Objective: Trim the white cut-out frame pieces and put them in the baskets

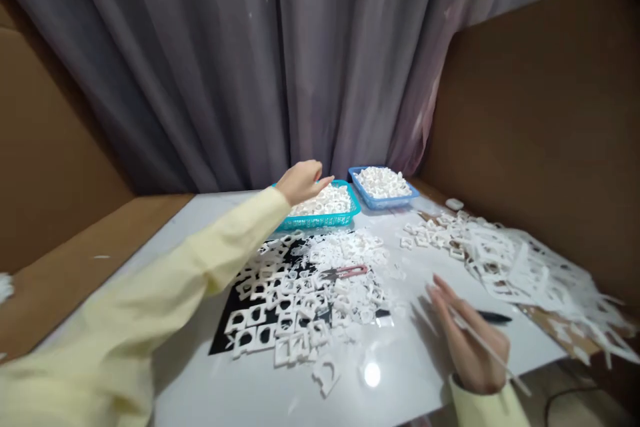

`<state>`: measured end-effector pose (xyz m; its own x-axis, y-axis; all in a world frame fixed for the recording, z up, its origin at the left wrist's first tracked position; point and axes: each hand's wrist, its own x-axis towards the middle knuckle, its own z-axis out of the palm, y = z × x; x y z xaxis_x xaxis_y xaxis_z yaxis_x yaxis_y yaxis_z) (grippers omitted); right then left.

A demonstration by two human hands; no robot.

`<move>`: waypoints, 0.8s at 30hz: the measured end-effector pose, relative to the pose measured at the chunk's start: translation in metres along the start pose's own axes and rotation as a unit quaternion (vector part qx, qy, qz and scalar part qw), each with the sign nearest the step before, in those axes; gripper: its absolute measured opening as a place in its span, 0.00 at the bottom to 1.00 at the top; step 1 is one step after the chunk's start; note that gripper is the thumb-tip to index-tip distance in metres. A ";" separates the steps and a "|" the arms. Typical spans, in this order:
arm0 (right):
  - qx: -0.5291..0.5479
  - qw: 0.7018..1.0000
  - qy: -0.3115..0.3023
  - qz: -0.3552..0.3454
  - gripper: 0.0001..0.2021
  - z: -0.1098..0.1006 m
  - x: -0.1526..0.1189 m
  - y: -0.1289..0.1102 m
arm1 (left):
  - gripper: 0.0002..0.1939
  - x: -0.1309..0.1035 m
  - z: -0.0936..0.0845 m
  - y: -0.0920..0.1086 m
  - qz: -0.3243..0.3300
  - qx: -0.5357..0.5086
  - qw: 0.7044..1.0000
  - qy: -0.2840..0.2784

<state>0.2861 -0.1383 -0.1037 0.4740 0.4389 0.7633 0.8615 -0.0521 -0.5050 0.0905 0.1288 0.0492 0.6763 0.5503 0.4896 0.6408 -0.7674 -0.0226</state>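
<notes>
My left hand [303, 181] is over the teal basket [320, 221], which is heaped with small white pieces [333, 200]. Its thumb points right and the other fingers are bent; whether anything is between them is hidden. Low on the right, my right hand [473, 340] is closed around a thin white strip [493, 352] that slants down to the right. A black pointed tool [495, 317] lies just beyond that hand. Between the hands, white square pieces with cut-outs [285, 307] and small scraps cover a black mat [220, 341]. Pink-handled snips [345, 271] rest on them.
A blue basket [385, 201] full of white pieces stands behind, to the right of the teal one. A large pile of white strips [530, 267] spreads along the right side. Brown boards [550, 113] flank the white table [200, 373], and a grey curtain [240, 67] hangs behind.
</notes>
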 end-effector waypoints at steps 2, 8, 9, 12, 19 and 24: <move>-0.002 0.996 -0.019 0.084 0.16 -0.004 0.002 -0.001 | 0.20 -0.062 -0.020 0.018 0.070 0.029 0.997 0.029; 0.041 0.979 -0.103 0.168 0.20 -0.002 0.009 -0.001 | 0.18 -0.233 -0.042 0.044 0.286 0.041 0.955 0.071; 0.042 0.980 -0.106 0.162 0.21 -0.001 0.009 -0.001 | 0.18 -0.246 -0.037 0.040 0.294 0.044 0.951 0.087; 0.032 0.981 -0.128 0.140 0.21 0.002 0.010 0.000 | 0.17 -0.261 -0.017 0.024 0.258 0.022 0.962 0.090; 0.016 0.979 -0.177 0.105 0.21 0.003 0.013 0.001 | 0.14 -0.261 0.006 0.006 0.198 -0.015 0.980 -0.003; 0.026 0.976 -0.196 0.095 0.21 0.004 0.012 0.000 | 0.14 -0.262 0.007 0.006 0.182 0.012 0.982 -0.043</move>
<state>0.2910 -0.1297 -0.0964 0.5087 0.7362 0.4463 0.7498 -0.1240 -0.6499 -0.0800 -0.0175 -0.0856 0.8903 0.2668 0.3691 0.3576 -0.9113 -0.2039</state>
